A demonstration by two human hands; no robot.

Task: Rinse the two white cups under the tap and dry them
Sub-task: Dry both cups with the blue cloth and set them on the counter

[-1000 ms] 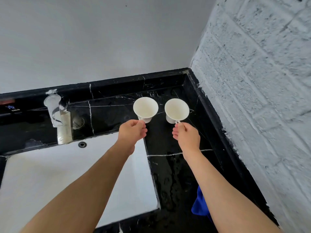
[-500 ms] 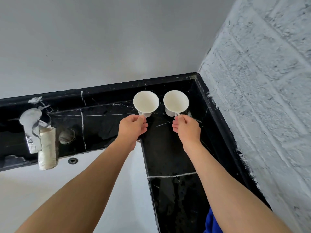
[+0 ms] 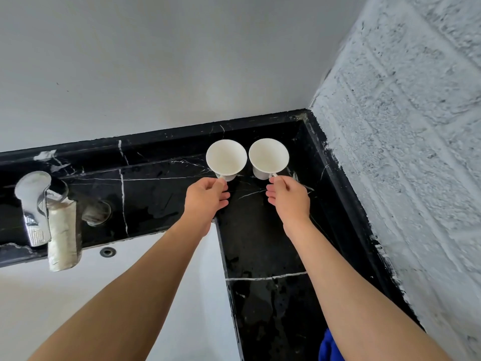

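Note:
Two white cups stand side by side on the black marble counter (image 3: 263, 243) in the far right corner, mouths up. My left hand (image 3: 207, 196) pinches the handle of the left cup (image 3: 226, 157). My right hand (image 3: 289, 195) pinches the handle of the right cup (image 3: 268, 156). Both cups look empty. The chrome tap (image 3: 33, 204) is at the far left, over the white sink (image 3: 78, 295); no water runs from it.
A blue cloth (image 3: 328, 347) lies on the counter at the bottom edge, partly behind my right forearm. A rough white brick wall (image 3: 403, 152) borders the counter on the right, a smooth grey wall behind. An overflow hole (image 3: 107, 252) shows in the sink's back wall.
My view has shifted so the cups sit nearer the corner of the frame and the tap moved left. Both hands stay pinched on the cup handles; the cups remain on the counter.

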